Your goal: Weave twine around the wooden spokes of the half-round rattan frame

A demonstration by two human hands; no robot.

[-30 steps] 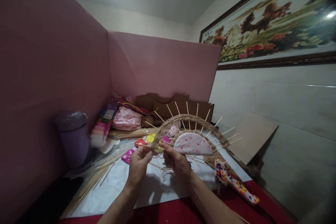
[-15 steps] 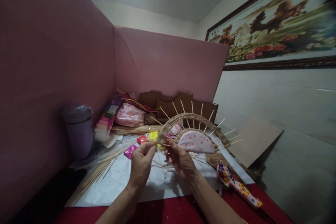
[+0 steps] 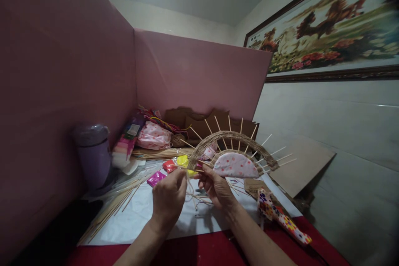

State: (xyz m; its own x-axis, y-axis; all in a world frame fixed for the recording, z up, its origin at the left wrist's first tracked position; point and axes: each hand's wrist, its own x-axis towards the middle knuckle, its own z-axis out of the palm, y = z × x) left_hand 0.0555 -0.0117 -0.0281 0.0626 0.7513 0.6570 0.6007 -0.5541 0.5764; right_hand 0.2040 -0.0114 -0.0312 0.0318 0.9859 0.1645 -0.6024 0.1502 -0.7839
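A half-round woven piece (image 3: pixel 230 134) of brown twine on thin wooden sticks is held up over the table. Its sticks fan outward past the woven band, and a half circle of white cloth with red dots (image 3: pixel 236 164) sits at its centre. My right hand (image 3: pixel 217 190) is closed on the piece's lower left corner, thumb on top. Beside it, my left hand (image 3: pixel 169 195) is closed at the left end of the band, its fingers pinched on the twine (image 3: pixel 188 183). Part of that strand dangles between the hands.
Loose sticks (image 3: pixel 115 205) lie on the white sheet (image 3: pixel 137 224) at left. Red, yellow and magenta packets (image 3: pixel 156 178) sit behind my left hand. A purple lidded container (image 3: pixel 93 158) stands far left. A flower-patterned cloth-covered object (image 3: pixel 283 220) lies at right, near brown cardboard (image 3: pixel 254 185).
The woven piece has shifted slightly right, its right end rising a little. My left hand has turned at the wrist, its back now more toward me.
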